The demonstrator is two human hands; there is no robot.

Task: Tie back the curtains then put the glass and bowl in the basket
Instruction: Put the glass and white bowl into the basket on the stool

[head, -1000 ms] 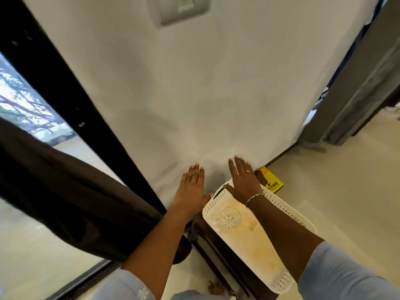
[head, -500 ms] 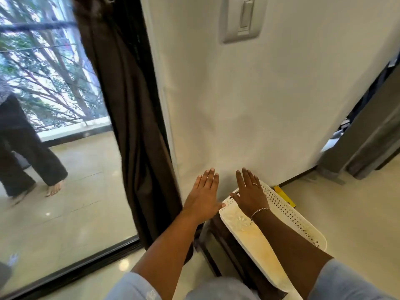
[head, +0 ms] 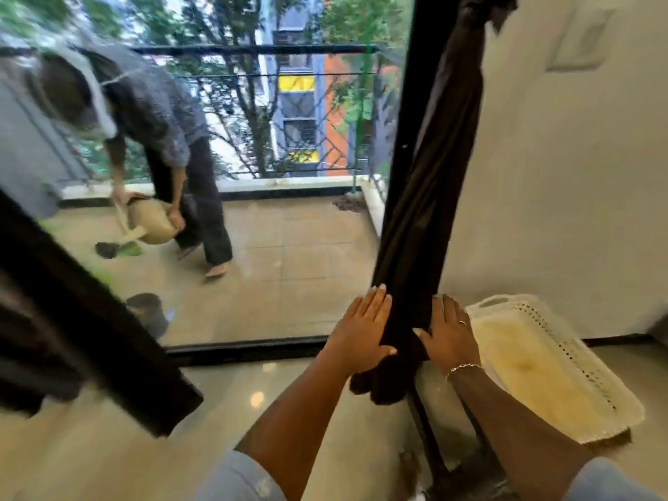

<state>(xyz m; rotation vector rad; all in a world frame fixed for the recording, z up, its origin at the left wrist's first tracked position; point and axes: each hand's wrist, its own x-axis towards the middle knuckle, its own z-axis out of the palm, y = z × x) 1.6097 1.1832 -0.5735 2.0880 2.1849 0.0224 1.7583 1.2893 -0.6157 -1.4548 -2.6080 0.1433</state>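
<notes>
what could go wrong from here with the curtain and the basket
1. The curtain has the left hand and right hand on either side of it, fingers straight, neither gripping. Its loose lower end may swing away or spread out before it gets tied.
2. The basket sits close beside the right hand. A sweep of that arm while tying might knock or tip it.

curtain (head: 426,211) between left hand (head: 361,330) and right hand (head: 450,334): plain dark brown. basket (head: 564,341) right of the right hand: cream white, rows of dot holes, yellowish inside. sleeves (head: 245,479) pale blue.
</notes>
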